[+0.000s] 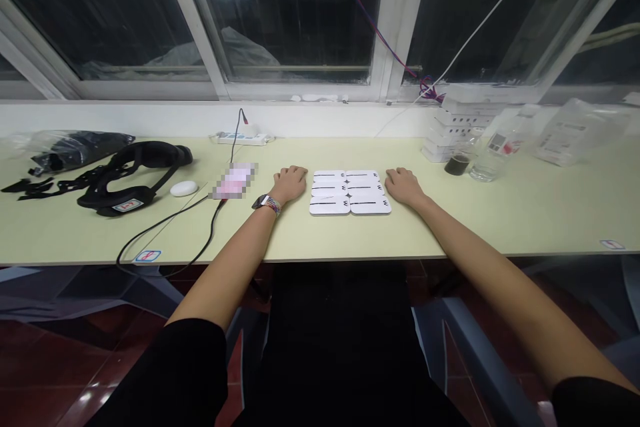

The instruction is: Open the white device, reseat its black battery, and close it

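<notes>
Several white cards [330, 209] with rounded corners lie in two columns on the table in front of me. Each visible card has a black line and a small black letter-like mark. To the left of the cards, my left hand [289, 184] rests palm down, fingers lying loosely on the table and holding nothing. A dark watch [261, 201] and a braided bracelet [273, 205] are on that wrist. On the other side, my right hand [404, 187] also rests palm down, its fingers slightly bent and nothing in it. Neither hand touches the cards.
On the left are a black headset [115, 199], a white oval object [184, 189], a blurred-out phone-like item [234, 181] with cables and a power strip [243, 139]. At right stand white boxes [440, 133], a clear bottle [493, 157], a dark-liquid container [457, 164] and plastic bags [565, 137].
</notes>
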`<state>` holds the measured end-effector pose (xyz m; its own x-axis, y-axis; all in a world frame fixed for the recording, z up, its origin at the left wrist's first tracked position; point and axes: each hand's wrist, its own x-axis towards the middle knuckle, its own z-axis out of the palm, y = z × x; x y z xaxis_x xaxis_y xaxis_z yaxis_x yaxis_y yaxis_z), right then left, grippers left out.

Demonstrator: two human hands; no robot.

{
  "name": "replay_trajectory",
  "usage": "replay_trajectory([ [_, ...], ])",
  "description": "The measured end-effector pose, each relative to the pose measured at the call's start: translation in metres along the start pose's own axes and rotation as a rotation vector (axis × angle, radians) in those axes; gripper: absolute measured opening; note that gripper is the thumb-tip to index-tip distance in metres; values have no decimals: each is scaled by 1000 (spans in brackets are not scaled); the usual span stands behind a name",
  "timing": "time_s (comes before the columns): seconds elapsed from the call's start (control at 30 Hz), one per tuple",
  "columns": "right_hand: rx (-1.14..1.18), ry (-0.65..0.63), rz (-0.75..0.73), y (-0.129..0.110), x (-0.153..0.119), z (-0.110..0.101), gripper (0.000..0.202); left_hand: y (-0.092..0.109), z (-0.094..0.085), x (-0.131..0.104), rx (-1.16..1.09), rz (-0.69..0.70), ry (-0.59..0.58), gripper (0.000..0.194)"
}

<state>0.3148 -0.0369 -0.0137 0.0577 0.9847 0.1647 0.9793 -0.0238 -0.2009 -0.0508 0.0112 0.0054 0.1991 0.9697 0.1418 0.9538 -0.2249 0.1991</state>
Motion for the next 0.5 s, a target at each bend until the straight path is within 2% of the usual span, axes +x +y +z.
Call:
replay_trajectory([
  [0.2,-5,-18,-4,-2,-1,-3,51,-1,1,1,13,19,0,51],
  [0.33,-5,-43,-30,-3,-3,-9,48,-1,0,0,25,36,25,43],
  [0.43,8,-84,-78,3,-13,-15,38,0,0,-4,29,62,60,33],
  [0.5,16,-108,-109,11,-23,-19,34,0,1,-9,26,78,81,35],
])
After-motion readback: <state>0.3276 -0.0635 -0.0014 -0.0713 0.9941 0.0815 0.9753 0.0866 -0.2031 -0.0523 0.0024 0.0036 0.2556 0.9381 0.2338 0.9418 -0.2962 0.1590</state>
